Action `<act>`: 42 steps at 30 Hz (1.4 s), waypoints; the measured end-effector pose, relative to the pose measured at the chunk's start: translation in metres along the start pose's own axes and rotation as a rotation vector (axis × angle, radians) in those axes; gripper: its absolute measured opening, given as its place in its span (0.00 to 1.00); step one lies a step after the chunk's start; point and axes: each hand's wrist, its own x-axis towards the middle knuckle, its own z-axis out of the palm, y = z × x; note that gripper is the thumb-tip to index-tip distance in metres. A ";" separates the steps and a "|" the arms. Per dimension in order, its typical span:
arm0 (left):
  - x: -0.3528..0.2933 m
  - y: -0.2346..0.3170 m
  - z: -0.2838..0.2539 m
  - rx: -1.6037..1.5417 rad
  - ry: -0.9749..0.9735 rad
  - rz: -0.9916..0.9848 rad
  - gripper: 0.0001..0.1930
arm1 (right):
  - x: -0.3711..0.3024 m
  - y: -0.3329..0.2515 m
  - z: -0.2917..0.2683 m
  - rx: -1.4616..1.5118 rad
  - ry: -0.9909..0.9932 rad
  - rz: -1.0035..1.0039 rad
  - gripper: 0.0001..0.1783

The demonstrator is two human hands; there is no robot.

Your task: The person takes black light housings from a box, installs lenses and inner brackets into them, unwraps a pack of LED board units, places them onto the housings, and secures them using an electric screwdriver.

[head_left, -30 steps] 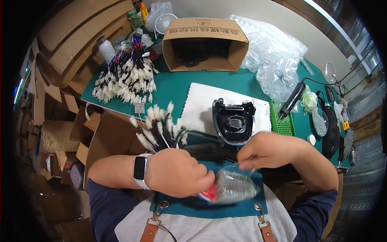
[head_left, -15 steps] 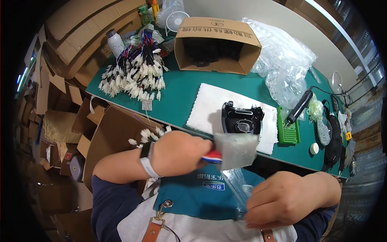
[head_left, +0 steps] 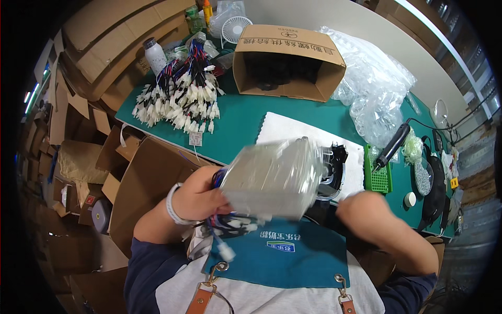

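My left hand (head_left: 196,201) is closed round the wires of a wrapped bundle. From its far side sticks out a broad block in shiny clear film (head_left: 266,180), held tilted above my apron. Red, blue and black wires with white connectors (head_left: 230,225) hang beneath my fingers. My right hand (head_left: 366,212), blurred, is balled up to the right of the block; what its fingers hold is hidden. Partly behind the block, a black plastic housing (head_left: 334,170) rests on a white cloth (head_left: 280,125).
A heap of wire harnesses (head_left: 183,99) lies at the table's left. Behind are an open carton (head_left: 290,42) with dark things inside and clear plastic bags (head_left: 366,78). To the right are an electric screwdriver (head_left: 392,146) and a green tray (head_left: 377,178). Cardboard boxes (head_left: 149,183) stand left.
The wrapped block has turned and come up higher, showing a broader face and covering part of the housing. My right hand has moved up from beside the apron, and the film strip below is out of sight.
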 end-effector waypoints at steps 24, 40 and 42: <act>-0.010 -0.015 -0.058 0.317 -0.302 -0.083 0.16 | -0.106 0.136 0.010 1.072 1.421 -0.130 0.16; -0.010 -0.007 -0.036 0.785 -0.080 0.204 0.17 | -0.079 0.179 -0.033 0.892 1.104 0.319 0.16; -0.001 -0.003 -0.026 0.752 -0.171 0.222 0.16 | -0.082 0.265 -0.019 0.564 0.981 0.455 0.15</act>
